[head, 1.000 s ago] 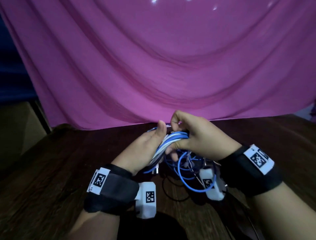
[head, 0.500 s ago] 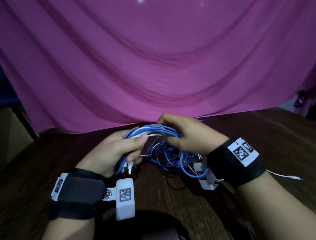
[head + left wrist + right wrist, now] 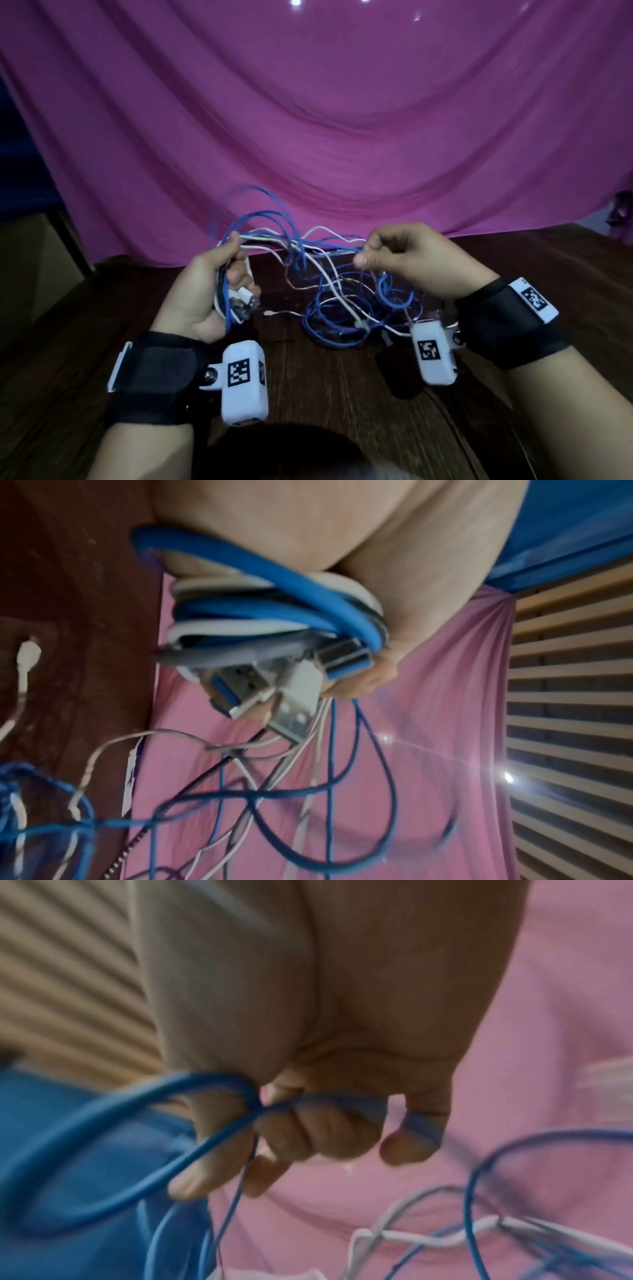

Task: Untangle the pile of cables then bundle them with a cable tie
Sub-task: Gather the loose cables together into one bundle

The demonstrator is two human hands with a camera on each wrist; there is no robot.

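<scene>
Left hand (image 3: 205, 294): raised over the table, fingers curled round a gathered bunch of blue and white cables (image 3: 267, 615); grip is firm.
Plugs (image 3: 274, 691): several USB ends stick out of the left fist, just below the fingers.
Right hand (image 3: 407, 255): raised level with the left, well apart from it; thumb and fingers pinch a blue cable (image 3: 143, 1139), the other fingers curled in.
Span: blue and white strands run between the two hands, some taut, some in loose loops above and below.
Tangle (image 3: 346, 308): the rest of the cables hang from both hands into a knotted heap that lies on the table below and between the hands, nearer the right hand.
Loose end (image 3: 274, 312): one white cable tip lies on the table just left of the tangle.
Table (image 3: 325, 387): dark wood.
Backdrop (image 3: 308, 120): pink cloth hung behind the table.
Cable tie: cannot be made out in any view.
Image quality: wrist views blurred; fine strands hard to separate.
</scene>
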